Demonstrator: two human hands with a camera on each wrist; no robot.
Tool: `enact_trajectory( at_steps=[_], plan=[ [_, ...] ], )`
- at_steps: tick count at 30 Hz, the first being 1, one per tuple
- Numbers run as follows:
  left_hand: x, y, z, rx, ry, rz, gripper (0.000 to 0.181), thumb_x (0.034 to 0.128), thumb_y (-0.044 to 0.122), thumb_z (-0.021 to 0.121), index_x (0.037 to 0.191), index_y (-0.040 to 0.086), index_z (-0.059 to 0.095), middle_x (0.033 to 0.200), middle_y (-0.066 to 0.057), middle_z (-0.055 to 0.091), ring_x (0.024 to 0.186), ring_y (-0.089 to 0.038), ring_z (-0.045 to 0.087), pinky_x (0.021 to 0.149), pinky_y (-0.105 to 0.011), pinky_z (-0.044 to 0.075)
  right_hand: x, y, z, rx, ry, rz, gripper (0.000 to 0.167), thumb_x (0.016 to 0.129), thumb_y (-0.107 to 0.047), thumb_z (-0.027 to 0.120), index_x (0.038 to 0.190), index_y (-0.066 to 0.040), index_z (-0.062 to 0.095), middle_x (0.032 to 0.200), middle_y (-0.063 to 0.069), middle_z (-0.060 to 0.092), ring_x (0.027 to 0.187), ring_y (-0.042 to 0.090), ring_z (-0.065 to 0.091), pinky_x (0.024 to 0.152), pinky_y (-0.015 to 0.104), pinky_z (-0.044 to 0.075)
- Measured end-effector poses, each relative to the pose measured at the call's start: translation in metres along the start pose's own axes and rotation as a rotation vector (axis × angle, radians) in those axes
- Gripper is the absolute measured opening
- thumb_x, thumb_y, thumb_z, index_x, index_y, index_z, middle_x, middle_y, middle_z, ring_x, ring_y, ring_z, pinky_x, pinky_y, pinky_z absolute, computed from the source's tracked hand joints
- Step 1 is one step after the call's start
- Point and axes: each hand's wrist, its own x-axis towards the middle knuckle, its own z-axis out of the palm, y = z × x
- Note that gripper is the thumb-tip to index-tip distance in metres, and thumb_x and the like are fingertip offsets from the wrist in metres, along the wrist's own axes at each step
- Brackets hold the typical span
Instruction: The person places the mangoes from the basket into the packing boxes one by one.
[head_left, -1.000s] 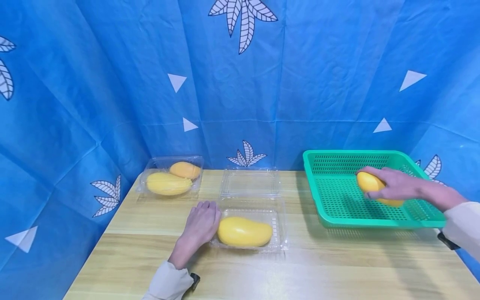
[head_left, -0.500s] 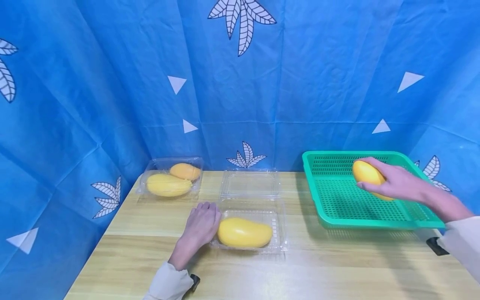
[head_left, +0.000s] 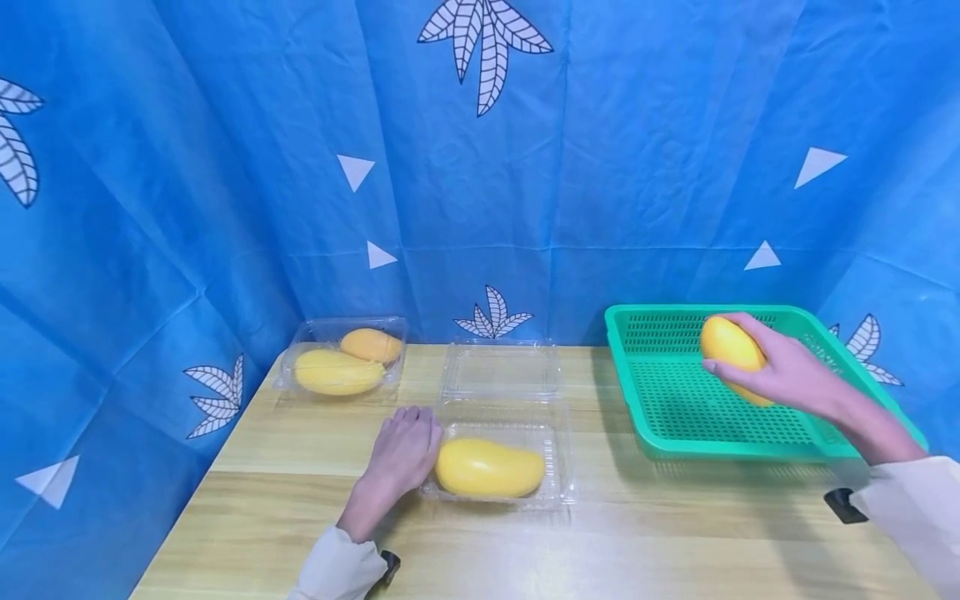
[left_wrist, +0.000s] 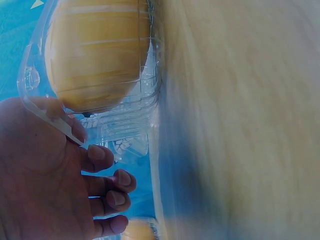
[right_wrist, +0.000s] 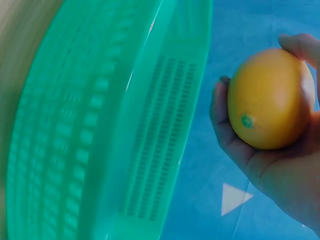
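Mango (head_left: pixel 727 343): risen from inside the green basket (head_left: pixel 720 450) to above it, now unconfined.
Right hand (head_left: pixel 797 368): we wrap it round the mango.
Left hand (head_left: pixel 407 446): left of the basket, half-curled, gripping the clear container (head_left: pixel 552 458).

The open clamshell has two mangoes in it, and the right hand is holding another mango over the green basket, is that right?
Not quite: the head view shows one mango in the open clamshell, not two. The right hand is indeed holding another mango over the green basket.
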Motion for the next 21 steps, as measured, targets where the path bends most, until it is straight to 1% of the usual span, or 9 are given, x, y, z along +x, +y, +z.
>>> enact_trajectory(
  at_steps=[3,7,9,13,15,18,21],
  plan=[
    [0.0,0.0,-0.002,-0.006,-0.008,-0.004,0.026,0.1058,0.017,0.043,0.083,0.008,0.052,0.083,-0.009,0.052,0.081,-0.028,0.05,0.076,-0.046,0.043,0.002,-0.008,0.004,0.023,0.019,0.022,0.07,0.096,-0.034,0.071,0.153,-0.013,0.038,0.11,0.021,0.056,0.072,0.026,0.058,0.047,0.038,0.05],
    [0.001,0.0,-0.002,-0.001,-0.022,-0.014,0.027,0.1068,0.017,0.042,0.083,0.008,0.052,0.083,-0.009,0.052,0.081,-0.028,0.049,0.077,-0.046,0.044,0.003,-0.017,0.011,0.041,0.022,0.05,0.069,0.099,-0.04,0.065,0.156,-0.015,0.036,0.105,0.02,0.056,0.071,0.026,0.058,0.047,0.039,0.049],
    [0.001,0.0,-0.001,0.005,-0.019,-0.012,0.027,0.1068,0.017,0.042,0.084,0.008,0.053,0.084,-0.009,0.053,0.081,-0.029,0.049,0.076,-0.046,0.044,0.003,-0.021,0.014,0.048,0.039,0.039,0.063,0.101,-0.039,0.062,0.154,-0.015,0.038,0.098,0.017,0.056,0.067,0.025,0.057,0.047,0.038,0.049],
    [0.001,0.0,0.0,0.01,-0.007,-0.005,0.026,0.1064,0.017,0.043,0.084,0.007,0.053,0.084,-0.01,0.053,0.081,-0.029,0.05,0.076,-0.047,0.044,0.004,-0.023,0.02,0.064,0.062,0.0,0.051,0.107,-0.037,0.052,0.152,-0.015,0.043,0.079,0.011,0.056,0.055,0.022,0.056,0.046,0.036,0.046],
    [0.001,0.0,0.001,0.01,-0.001,-0.001,0.026,0.1063,0.016,0.044,0.083,0.007,0.053,0.083,-0.01,0.053,0.081,-0.03,0.05,0.076,-0.047,0.045,0.004,-0.023,0.022,0.076,0.061,-0.011,0.049,0.108,-0.036,0.049,0.152,-0.015,0.044,0.073,0.008,0.055,0.052,0.021,0.055,0.046,0.035,0.045],
    [0.001,-0.001,0.001,0.014,0.004,0.004,0.027,0.1065,0.017,0.044,0.083,0.007,0.052,0.082,-0.01,0.053,0.081,-0.03,0.05,0.075,-0.047,0.045,0.002,-0.023,0.025,0.094,0.069,-0.019,0.047,0.109,-0.035,0.047,0.151,-0.015,0.045,0.071,0.007,0.055,0.051,0.021,0.055,0.048,0.035,0.044],
    [0.0,-0.001,0.0,0.023,0.004,0.005,0.027,0.1065,0.017,0.044,0.082,0.008,0.052,0.082,-0.01,0.053,0.08,-0.03,0.05,0.074,-0.046,0.045,0.002,-0.024,0.028,0.113,0.094,-0.048,0.043,0.11,-0.033,0.043,0.149,-0.015,0.047,0.072,0.008,0.055,0.052,0.021,0.055,0.051,0.034,0.044]
  ],
)
